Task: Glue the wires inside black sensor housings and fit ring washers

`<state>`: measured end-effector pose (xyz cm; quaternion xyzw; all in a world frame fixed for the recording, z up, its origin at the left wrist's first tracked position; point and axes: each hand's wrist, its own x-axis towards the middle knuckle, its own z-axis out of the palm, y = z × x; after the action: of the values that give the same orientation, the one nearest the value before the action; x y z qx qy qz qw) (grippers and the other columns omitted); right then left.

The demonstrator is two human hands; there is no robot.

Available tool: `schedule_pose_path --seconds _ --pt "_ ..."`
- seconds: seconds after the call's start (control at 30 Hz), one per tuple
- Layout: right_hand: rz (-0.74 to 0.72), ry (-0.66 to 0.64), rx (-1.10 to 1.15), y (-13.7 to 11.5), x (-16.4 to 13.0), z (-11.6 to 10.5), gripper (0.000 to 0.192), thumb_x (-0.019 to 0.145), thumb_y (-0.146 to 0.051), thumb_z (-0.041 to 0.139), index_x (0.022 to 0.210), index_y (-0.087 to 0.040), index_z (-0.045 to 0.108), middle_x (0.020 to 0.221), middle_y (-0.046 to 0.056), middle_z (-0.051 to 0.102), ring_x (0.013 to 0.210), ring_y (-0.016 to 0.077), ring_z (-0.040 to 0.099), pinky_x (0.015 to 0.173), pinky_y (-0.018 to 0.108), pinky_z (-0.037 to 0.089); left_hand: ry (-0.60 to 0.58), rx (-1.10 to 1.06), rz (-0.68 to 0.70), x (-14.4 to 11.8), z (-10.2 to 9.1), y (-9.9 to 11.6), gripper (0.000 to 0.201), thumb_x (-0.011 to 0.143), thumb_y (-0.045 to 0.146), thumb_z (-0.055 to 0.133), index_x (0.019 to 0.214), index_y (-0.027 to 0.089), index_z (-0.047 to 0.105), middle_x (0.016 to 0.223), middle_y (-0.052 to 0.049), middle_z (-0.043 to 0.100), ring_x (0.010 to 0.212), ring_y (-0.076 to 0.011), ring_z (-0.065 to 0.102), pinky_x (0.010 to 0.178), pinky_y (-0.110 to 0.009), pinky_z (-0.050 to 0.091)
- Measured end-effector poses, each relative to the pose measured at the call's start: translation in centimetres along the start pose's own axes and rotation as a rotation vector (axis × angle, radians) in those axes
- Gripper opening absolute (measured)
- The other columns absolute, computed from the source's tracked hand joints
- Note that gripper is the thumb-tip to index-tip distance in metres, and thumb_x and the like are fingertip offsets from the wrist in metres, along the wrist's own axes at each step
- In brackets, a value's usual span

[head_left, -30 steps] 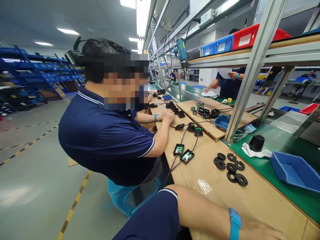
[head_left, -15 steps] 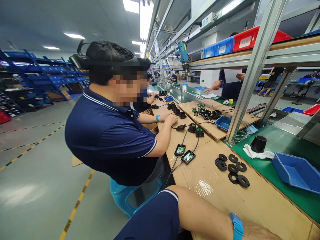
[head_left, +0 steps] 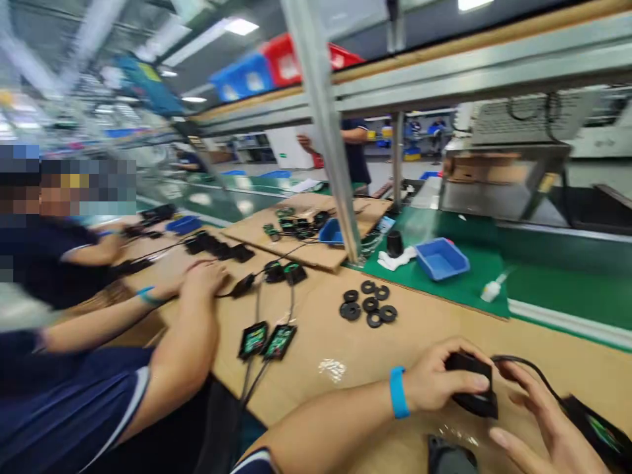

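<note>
My left hand point(head_left: 439, 375), with a blue wrist strap point(head_left: 399, 393), grips a black plastic housing point(head_left: 476, 401) between thumb and fingers just above the cardboard-covered bench. To its right, my right hand point(head_left: 553, 421) is spread, thumb and fingers apart, close beside the housing. A black cable point(head_left: 530, 365) runs from behind the fingers to a black case with a green circuit board point(head_left: 602, 431) at the right edge. Below my left hand lies another black part point(head_left: 450, 455), partly cut off by the frame.
Several black slotted rings point(head_left: 370, 304) lie mid-bench. Two cabled circuit-board cases point(head_left: 280, 341) are left of them. A co-worker's arms point(head_left: 192, 309) rest on the bench at left. A blue tray point(head_left: 441, 258) stands behind, near a metal post point(head_left: 326, 131).
The view has swung right, so the co-worker and rings sit further left. Both my hands now show, with the black housing in the left one.
</note>
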<state>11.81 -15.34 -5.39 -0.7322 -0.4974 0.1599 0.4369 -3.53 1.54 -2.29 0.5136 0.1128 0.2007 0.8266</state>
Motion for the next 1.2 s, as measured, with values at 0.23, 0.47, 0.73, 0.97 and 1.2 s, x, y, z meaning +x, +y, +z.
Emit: schedule_pose_path --seconds 0.23,0.47,0.73,0.97,1.2 --pt "-0.337 0.092 -0.151 -7.1 -0.9 -0.1 0.060 0.080 -0.048 0.083 0.127 -0.026 0.053 0.119 0.007 0.070 0.110 0.0241 0.069 0.091 0.035 0.062 -0.267 -0.308 -0.142 -2.4 0.6 -0.3 0.040 0.078 0.039 0.085 0.107 0.018 0.067 0.101 -0.009 0.079 0.090 -0.0208 0.074 0.080 -0.031 0.056" --pt "-0.512 0.178 -0.105 -7.3 -2.3 0.4 0.058 0.078 -0.034 0.078 0.128 -0.015 0.055 0.111 0.012 0.072 0.105 0.0287 0.070 0.096 0.046 0.057 -0.465 -0.307 -0.169 -3.8 0.7 -0.1 0.032 0.083 0.038 0.081 0.102 0.021 0.062 0.103 -0.010 0.078 0.098 -0.0267 0.076 0.080 -0.034 0.055" --pt "-0.572 0.245 -0.138 -7.4 -2.4 0.2 0.057 0.075 -0.029 0.076 0.126 -0.012 0.058 0.110 0.012 0.075 0.104 0.0264 0.070 0.096 0.045 0.055 -0.425 -0.131 -0.127 -4.7 1.2 0.2 0.065 0.091 0.052 0.072 0.141 0.033 0.036 0.112 -0.009 0.073 0.101 -0.0271 0.074 0.080 -0.036 0.054" --pt "-0.551 0.307 -0.218 -8.2 -2.0 0.3 0.042 0.080 -0.029 0.069 0.118 -0.014 0.062 0.101 0.007 0.077 0.097 0.0223 0.073 0.097 0.042 0.050 -0.073 0.571 0.692 -3.8 0.6 -0.7 0.075 0.072 0.090 0.063 0.110 0.026 0.066 0.101 -0.004 0.062 0.100 -0.0222 0.063 0.098 -0.038 0.051" --pt "-0.542 0.258 -0.203 -8.3 -1.9 0.5 0.050 0.081 -0.046 0.074 0.117 -0.014 0.060 0.097 0.007 0.076 0.091 0.0232 0.074 0.091 0.043 0.051 0.126 0.602 0.968 -3.8 2.9 -1.1 0.080 0.074 0.072 0.079 0.130 0.024 0.048 0.086 0.002 0.062 0.071 -0.0150 0.059 0.072 -0.032 0.053"
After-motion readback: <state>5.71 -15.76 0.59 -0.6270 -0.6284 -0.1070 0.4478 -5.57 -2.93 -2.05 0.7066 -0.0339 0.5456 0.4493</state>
